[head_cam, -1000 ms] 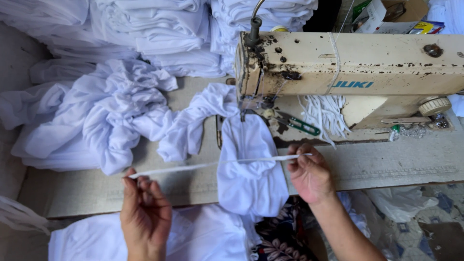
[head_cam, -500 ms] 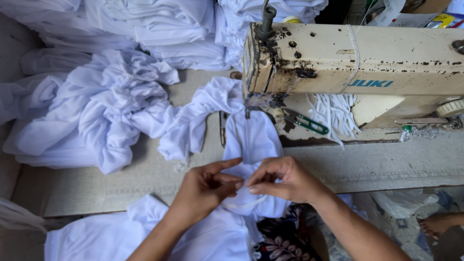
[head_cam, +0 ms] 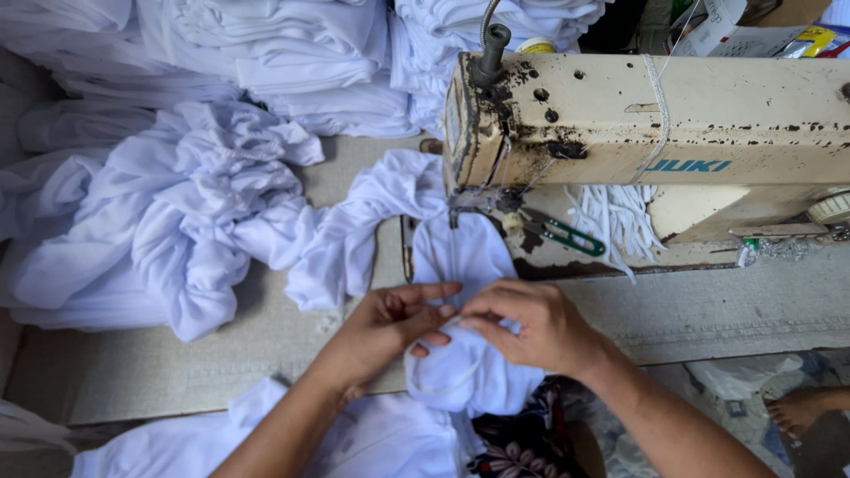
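Note:
My left hand (head_cam: 390,326) and my right hand (head_cam: 531,326) meet fingertip to fingertip over a white garment piece (head_cam: 469,372) that hangs off the table's front edge. Together they pinch a thin white strip (head_cam: 452,312), folded between the fingers of both hands. The garment runs up under the needle area (head_cam: 456,212) of a worn cream sewing machine (head_cam: 655,124). Both hands sit just in front of the machine head.
A crumpled heap of white cloth (head_cam: 177,221) lies at left, with folded white stacks (head_cam: 257,44) behind it. Green thread snips (head_cam: 567,235) and a bundle of white strips (head_cam: 615,221) rest under the machine arm. More white fabric (head_cam: 372,438) lies in my lap.
A second ago my hands held the strip stretched wide apart. They have come together at the middle, folding the strip over the garment, and have stayed there since.

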